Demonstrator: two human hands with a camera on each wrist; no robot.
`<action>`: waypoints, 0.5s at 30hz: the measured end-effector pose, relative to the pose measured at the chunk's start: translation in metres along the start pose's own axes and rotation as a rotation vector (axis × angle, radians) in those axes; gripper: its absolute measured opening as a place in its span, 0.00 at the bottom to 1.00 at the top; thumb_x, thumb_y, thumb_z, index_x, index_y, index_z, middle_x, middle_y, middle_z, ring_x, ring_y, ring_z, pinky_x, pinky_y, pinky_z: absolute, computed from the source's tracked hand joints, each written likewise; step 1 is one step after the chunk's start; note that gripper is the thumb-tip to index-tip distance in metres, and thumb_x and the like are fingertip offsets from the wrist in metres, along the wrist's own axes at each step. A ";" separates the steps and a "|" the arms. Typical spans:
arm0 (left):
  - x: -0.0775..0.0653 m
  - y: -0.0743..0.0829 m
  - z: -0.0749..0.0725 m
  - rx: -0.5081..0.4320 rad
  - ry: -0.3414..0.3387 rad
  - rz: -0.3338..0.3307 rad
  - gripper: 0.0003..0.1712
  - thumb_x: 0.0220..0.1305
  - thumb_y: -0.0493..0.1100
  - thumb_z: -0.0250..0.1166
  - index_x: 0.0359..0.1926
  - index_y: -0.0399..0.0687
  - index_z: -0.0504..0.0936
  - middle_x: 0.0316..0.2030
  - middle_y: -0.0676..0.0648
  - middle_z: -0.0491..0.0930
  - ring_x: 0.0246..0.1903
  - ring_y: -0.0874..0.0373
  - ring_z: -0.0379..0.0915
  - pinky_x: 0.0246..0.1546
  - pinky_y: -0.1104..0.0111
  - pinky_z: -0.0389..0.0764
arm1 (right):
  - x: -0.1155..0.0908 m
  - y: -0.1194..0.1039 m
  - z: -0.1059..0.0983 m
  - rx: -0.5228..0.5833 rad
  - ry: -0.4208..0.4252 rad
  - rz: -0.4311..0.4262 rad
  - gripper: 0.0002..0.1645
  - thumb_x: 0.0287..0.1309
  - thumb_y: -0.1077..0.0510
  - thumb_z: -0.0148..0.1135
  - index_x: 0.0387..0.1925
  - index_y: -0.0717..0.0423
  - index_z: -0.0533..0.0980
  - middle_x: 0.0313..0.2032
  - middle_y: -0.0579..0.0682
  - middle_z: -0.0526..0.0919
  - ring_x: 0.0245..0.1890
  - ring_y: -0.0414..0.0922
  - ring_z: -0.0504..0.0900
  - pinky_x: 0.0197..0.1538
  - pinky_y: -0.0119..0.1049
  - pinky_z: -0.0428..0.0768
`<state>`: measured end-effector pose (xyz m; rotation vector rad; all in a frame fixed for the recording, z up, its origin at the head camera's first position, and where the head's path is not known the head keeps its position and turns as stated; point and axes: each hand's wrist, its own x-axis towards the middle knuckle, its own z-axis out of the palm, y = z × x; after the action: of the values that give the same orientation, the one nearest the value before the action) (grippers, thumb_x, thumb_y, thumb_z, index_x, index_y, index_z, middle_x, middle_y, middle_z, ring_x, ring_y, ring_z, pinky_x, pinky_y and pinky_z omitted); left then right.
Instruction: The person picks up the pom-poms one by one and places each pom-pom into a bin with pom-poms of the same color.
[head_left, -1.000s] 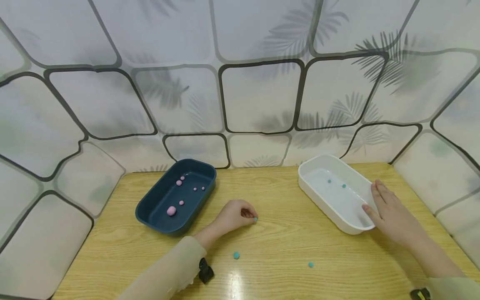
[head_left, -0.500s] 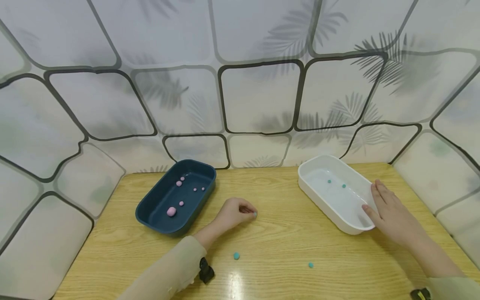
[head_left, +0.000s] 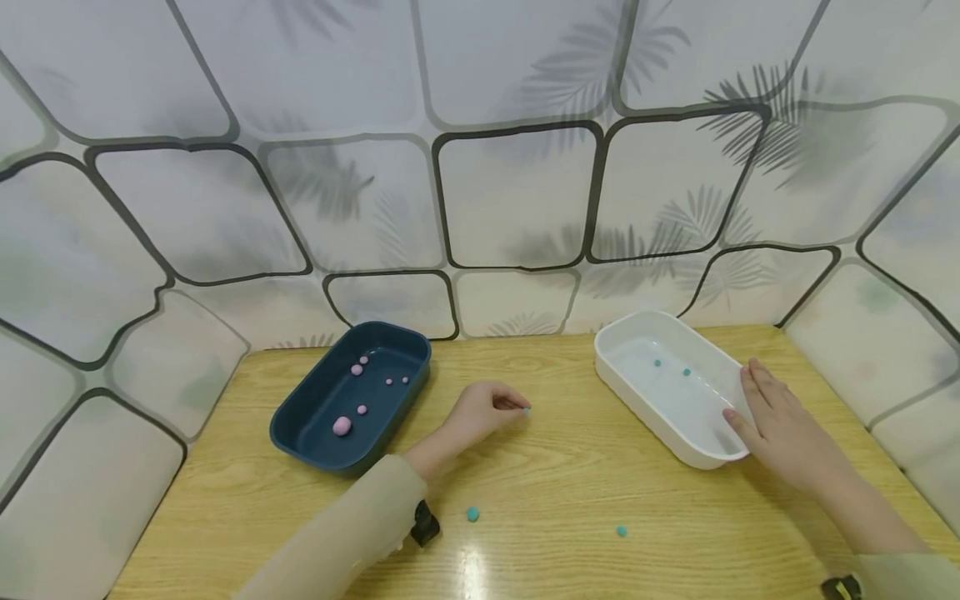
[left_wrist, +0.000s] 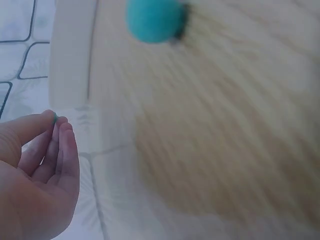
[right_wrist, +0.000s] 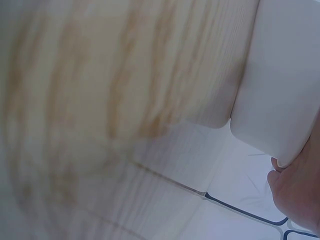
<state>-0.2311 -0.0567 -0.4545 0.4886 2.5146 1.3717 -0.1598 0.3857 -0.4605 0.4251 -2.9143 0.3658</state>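
Observation:
Between thumb and fingertips, my left hand (head_left: 483, 412) pinches a tiny teal ball (left_wrist: 55, 118), just above the middle of the table. Two other teal balls lie on the wood: a larger one (head_left: 472, 514) below my left hand and a smaller one (head_left: 621, 531) further right. At the right stands a white tray (head_left: 648, 417) with two small teal balls inside. My right hand (head_left: 795, 437) rests on that tray's near right rim, its fingers straight; the right wrist view shows only part of this hand, at its edge.
A dark blue tray (head_left: 300, 450) holding several pink balls of mixed size stands on the left of the wooden table (head_left: 555, 467). Patterned panels (head_left: 517, 200) enclose the table at the back and both sides.
My left hand has lifted the tiny teal ball and carried it a little to the right and away from me. The right hand and both trays stay in place.

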 end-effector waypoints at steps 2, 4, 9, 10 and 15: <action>0.004 0.007 0.002 0.009 -0.002 0.014 0.06 0.71 0.40 0.72 0.43 0.47 0.94 0.42 0.46 0.92 0.38 0.60 0.85 0.39 0.72 0.85 | 0.000 0.001 0.001 0.003 0.001 -0.001 0.45 0.84 0.48 0.45 0.79 0.82 0.45 0.80 0.80 0.44 0.86 0.63 0.32 0.82 0.32 0.18; 0.007 0.014 0.003 0.017 -0.002 0.032 0.06 0.71 0.40 0.72 0.44 0.46 0.94 0.42 0.45 0.92 0.38 0.59 0.85 0.39 0.73 0.85 | 0.001 0.001 0.002 0.006 0.000 -0.001 0.45 0.84 0.48 0.45 0.79 0.81 0.44 0.80 0.80 0.44 0.86 0.64 0.32 0.82 0.32 0.18; 0.017 0.032 0.011 0.010 -0.010 0.076 0.06 0.70 0.40 0.72 0.44 0.45 0.94 0.42 0.43 0.92 0.38 0.59 0.86 0.38 0.76 0.83 | 0.001 0.001 0.002 0.006 -0.002 -0.002 0.46 0.84 0.48 0.45 0.79 0.81 0.44 0.80 0.80 0.42 0.86 0.64 0.32 0.82 0.33 0.18; 0.019 0.036 0.012 0.006 -0.014 0.085 0.06 0.71 0.40 0.72 0.44 0.44 0.93 0.42 0.43 0.92 0.38 0.59 0.86 0.37 0.77 0.83 | 0.001 0.001 0.001 0.003 -0.002 -0.004 0.45 0.84 0.48 0.45 0.79 0.82 0.44 0.80 0.80 0.42 0.86 0.64 0.32 0.82 0.34 0.18; 0.031 0.050 0.021 -0.004 -0.012 0.104 0.06 0.70 0.39 0.72 0.44 0.43 0.93 0.44 0.43 0.92 0.38 0.61 0.85 0.37 0.79 0.81 | 0.000 0.001 0.000 0.002 -0.005 -0.009 0.45 0.84 0.49 0.45 0.78 0.82 0.44 0.80 0.80 0.41 0.86 0.64 0.32 0.83 0.35 0.19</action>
<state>-0.2434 -0.0025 -0.4248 0.6334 2.5089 1.4053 -0.1602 0.3860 -0.4608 0.4398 -2.9160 0.3665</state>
